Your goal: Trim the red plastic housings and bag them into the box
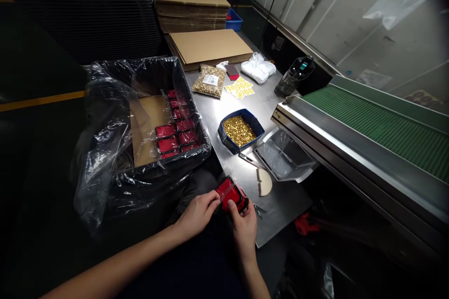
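A red block-shaped part with black edges (229, 192) is held between my two hands, over the near edge of the steel table (277, 217). My left hand (201, 210) pinches its left end between thumb and fingers. From the right, my right hand (244, 222) grips it, thumb on top and fingers underneath. To the left, similar red parts (167, 144) sit in rows inside a plastic-lined box (182, 158). Beyond my hands, a blue tray (228, 142) holds small gold-coloured metal pieces (239, 131).
On the table are tweezers (250, 160), a cream half-round piece (264, 182), a bag of gold pieces (209, 81), yellow stickers (240, 88) and a white plastic bag (258, 68). A clear bin (305, 173) stands by the green conveyor (379, 124). Cardboard sheets (210, 46) lie behind.
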### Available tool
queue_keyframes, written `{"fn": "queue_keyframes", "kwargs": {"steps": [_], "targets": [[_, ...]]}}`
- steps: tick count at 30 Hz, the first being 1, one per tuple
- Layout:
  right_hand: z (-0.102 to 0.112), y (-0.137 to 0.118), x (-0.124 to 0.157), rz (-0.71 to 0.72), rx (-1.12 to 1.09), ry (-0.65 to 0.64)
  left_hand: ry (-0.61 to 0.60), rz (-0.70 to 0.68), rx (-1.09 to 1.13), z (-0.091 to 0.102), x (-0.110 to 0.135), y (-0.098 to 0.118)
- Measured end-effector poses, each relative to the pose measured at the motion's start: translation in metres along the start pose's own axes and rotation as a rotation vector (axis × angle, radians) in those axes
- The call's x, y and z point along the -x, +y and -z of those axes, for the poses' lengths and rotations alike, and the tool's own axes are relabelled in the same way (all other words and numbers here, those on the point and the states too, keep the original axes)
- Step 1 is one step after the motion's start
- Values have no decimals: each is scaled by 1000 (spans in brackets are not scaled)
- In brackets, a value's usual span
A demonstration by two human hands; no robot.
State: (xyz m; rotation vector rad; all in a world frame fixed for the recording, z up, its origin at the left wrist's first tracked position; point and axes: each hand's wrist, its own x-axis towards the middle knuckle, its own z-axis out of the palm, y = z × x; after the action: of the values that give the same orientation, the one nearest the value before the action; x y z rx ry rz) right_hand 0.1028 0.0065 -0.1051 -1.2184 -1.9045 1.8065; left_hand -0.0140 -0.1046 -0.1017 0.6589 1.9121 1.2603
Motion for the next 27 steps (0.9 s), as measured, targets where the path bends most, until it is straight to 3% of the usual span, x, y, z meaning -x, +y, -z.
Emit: {"fn": "queue_keyframes", "kwargs": {"steps": [9,13,18,20,23,27], "targets": [[14,-17,3,30,308,-371,-10,-203,-63,1,17,20],[23,-31,1,28,455,-439,-41,-272,-84,2,19,27],[22,-44,1,24,458,-542,-211,-498,-204,9,21,35],[23,-44,-2,22,392,-650,-288,-481,-195,15,16,30],[28,-40,-10,21,304,-783,-413,-344,-54,26,4,13],[36,-31,-9,59,346,-721,-388,-278,-1,33,-13,-12]]}}
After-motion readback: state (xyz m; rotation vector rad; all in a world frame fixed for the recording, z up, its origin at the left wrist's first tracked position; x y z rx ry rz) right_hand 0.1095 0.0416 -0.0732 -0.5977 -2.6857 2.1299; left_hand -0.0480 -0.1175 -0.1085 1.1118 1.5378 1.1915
